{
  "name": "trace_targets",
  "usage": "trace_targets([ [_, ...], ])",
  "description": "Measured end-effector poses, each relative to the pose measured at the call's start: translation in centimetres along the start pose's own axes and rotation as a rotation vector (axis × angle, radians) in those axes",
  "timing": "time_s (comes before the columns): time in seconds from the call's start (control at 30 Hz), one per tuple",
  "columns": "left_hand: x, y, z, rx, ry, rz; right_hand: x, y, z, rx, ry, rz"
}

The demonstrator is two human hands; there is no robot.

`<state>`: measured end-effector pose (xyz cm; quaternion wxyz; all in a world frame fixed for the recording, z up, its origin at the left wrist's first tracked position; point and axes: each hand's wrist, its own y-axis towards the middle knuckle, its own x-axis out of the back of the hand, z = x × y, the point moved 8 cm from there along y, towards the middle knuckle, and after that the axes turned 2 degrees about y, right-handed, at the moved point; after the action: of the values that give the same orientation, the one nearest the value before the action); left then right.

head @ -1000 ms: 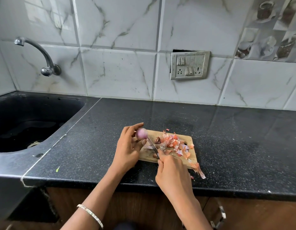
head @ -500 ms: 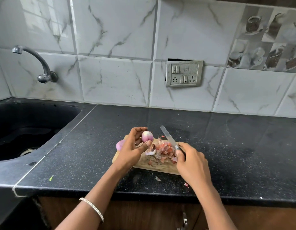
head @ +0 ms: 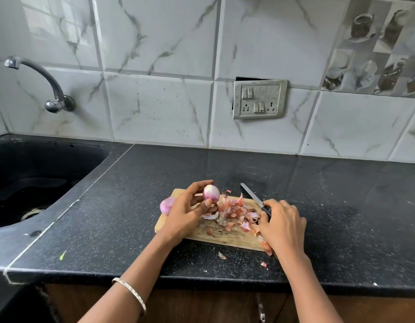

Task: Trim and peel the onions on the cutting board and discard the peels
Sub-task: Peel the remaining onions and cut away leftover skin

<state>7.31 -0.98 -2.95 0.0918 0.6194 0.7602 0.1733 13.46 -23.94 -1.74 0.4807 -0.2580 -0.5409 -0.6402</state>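
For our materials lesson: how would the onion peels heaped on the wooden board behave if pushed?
The thin pink-orange onion peels look light and floppy, so they'd probably scatter; stray flakes lie on the black counter. They'd likely crumple if pinched.

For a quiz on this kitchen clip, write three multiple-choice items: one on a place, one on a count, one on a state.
1. Where is the loose onion?
A. in the sink
B. at the left edge of the cutting board
C. beside the wall socket

2. How many onions show?
A. one
B. two
C. four

3. What is the right hand doing?
A. lying flat on the counter
B. pinching a peel
C. gripping the knife by its handle

Answers:
1 B: it sits by the board's edge, behind the left hand.
2 B: the loose one, plus the peeled onion held in the left hand.
3 C: its fingers curl round the black handle.
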Motion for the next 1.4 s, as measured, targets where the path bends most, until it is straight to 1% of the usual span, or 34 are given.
trace_targets([
  [0.07,0.0,-0.1,0.3,0.036,-0.077,0.016,1.0,0.0,1.1,0.040,-0.010,-0.122],
  [0.13,0.0,-0.2,0.5,0.065,-0.121,0.027,2.3,0.0,3.0,0.150,0.161,-0.239],
  [0.17,0.0,-0.2,0.6,0.077,-0.124,0.025,2.6,0.0,4.2,0.218,0.302,-0.237],
  [0.2,0.1,-0.1,0.8,0.087,-0.117,0.022,2.5,0.2,5.4,0.268,0.461,-0.182],
  [0.27,0.1,-0.1,1.0,0.091,-0.102,0.033,1.2,0.3,7.6,0.319,0.727,-0.009],
  [0.3,0.0,0.0,1.0,0.086,-0.094,0.043,0.3,0.2,8.5,0.335,0.795,0.078],
  [0.33,0.0,0.0,1.0,0.078,-0.083,0.055,-0.5,0.0,9.2,0.356,0.819,0.129],
  [0.4,-0.1,0.1,1.0,0.074,-0.062,0.064,-1.6,-0.4,9.6,0.385,0.831,0.141],
  [0.6,-0.3,0.0,0.6,0.022,0.066,0.067,-2.3,-0.5,8.7,0.353,0.875,0.088],
  [0.73,-0.5,0.0,0.4,0.010,0.059,0.076,-2.5,-0.7,8.6,0.353,0.877,0.050],
  [1.17,-0.5,0.0,0.6,0.025,0.027,0.058,-1.1,-1.4,9.5,0.431,0.686,-0.127],
  [1.27,-0.5,-0.1,0.6,0.045,-0.030,0.059,-1.1,-1.2,9.0,0.380,0.752,-0.087],
  [1.33,-0.5,-0.2,0.6,0.061,-0.081,0.057,-1.3,-1.2,8.8,0.346,0.847,-0.035],
  [1.4,-0.5,-0.3,0.5,0.068,-0.109,0.056,-1.2,-1.4,8.7,0.331,0.930,-0.016],
])
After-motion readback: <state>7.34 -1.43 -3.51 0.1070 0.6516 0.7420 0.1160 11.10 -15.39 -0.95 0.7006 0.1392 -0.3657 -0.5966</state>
